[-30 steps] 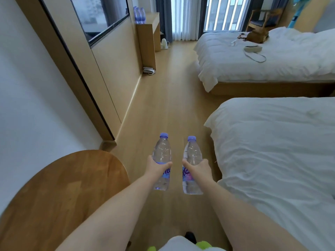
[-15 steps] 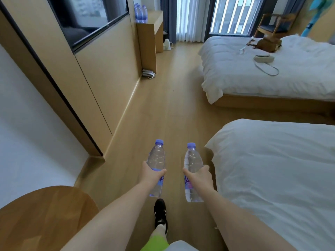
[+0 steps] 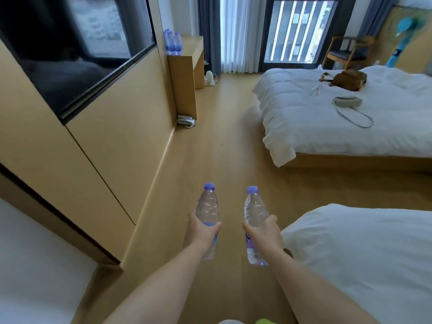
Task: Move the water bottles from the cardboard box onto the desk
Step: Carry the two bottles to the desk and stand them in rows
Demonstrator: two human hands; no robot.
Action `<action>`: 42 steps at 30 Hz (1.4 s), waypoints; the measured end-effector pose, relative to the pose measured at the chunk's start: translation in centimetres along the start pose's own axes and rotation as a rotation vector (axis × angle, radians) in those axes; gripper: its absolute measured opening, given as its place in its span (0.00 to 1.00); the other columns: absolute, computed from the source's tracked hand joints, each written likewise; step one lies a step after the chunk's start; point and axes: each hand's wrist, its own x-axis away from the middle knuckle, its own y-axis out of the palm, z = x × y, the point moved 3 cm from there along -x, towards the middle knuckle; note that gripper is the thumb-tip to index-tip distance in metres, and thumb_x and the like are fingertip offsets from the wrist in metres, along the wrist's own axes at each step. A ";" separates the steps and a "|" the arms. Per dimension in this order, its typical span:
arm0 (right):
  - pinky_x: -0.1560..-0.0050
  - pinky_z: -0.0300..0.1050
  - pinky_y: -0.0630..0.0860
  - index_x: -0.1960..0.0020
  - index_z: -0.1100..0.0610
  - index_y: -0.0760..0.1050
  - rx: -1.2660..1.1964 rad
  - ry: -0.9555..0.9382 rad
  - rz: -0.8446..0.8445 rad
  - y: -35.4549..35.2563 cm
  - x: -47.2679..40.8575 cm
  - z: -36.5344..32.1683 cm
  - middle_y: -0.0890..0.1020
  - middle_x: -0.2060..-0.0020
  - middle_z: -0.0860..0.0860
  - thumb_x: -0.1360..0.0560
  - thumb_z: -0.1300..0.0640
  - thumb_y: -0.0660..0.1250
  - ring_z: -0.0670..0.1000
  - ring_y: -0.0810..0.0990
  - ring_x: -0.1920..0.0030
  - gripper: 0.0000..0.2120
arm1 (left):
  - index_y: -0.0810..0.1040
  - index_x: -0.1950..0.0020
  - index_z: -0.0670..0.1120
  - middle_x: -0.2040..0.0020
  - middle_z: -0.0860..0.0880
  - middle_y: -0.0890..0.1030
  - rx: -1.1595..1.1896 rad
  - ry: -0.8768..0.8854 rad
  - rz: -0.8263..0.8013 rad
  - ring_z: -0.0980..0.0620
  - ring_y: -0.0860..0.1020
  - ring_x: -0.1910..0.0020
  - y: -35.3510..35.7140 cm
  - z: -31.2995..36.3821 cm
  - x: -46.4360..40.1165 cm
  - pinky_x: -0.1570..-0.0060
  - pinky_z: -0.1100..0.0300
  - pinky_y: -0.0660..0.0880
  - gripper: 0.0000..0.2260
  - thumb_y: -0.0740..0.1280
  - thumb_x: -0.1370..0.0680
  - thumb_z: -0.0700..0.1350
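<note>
Wood-floored bedroom with two white beds (image 3: 364,127), left hand (image 3: 203,232) wrapped round one upright water bottle (image 3: 207,206), right hand (image 3: 264,233) wrapped round another (image 3: 254,210), both over the floor, more bottles (image 3: 172,42) on the far tabletop (image 3: 190,46).

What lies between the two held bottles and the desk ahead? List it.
In the head view, only bare wood floor separates the left bottle and right bottle from the desk; a phone lies at its foot.

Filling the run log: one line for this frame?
phase: carry | left hand: grips clear plastic blue-capped bottle | right hand: grips second such bottle | wooden desk: ahead
</note>
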 end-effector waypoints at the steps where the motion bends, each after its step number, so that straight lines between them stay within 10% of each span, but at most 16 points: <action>1: 0.70 0.41 0.68 0.45 0.55 0.63 0.015 0.012 0.001 0.3 -1.4 -0.7 0.78 0.55 0.50 0.29 0.42 0.71 0.47 0.79 0.62 0.25 | 0.64 0.36 0.50 0.44 0.51 0.76 -0.011 -0.013 0.003 0.45 0.78 0.51 0.1 0.4 -1.3 0.48 0.52 0.76 0.30 0.74 0.32 0.53; 22: 0.52 0.50 0.76 0.49 0.56 0.59 0.151 -0.104 -0.017 2.6 -41.1 -25.9 0.76 0.46 0.54 0.30 0.40 0.68 0.58 0.78 0.49 0.26 | 0.64 0.42 0.45 0.44 0.45 0.76 -0.105 -0.116 0.247 0.41 0.78 0.49 5.5 26.9 -36.5 0.49 0.48 0.77 0.26 0.73 0.31 0.55; 42: 0.48 0.56 0.79 0.40 0.59 0.63 0.110 -0.010 0.080 8.0 -77.0 -50.1 0.76 0.44 0.56 0.30 0.39 0.71 0.57 0.79 0.46 0.32 | 0.64 0.39 0.48 0.44 0.48 0.76 -0.166 0.016 0.138 0.43 0.77 0.50 10.7 50.2 -77.2 0.52 0.52 0.75 0.30 0.74 0.32 0.57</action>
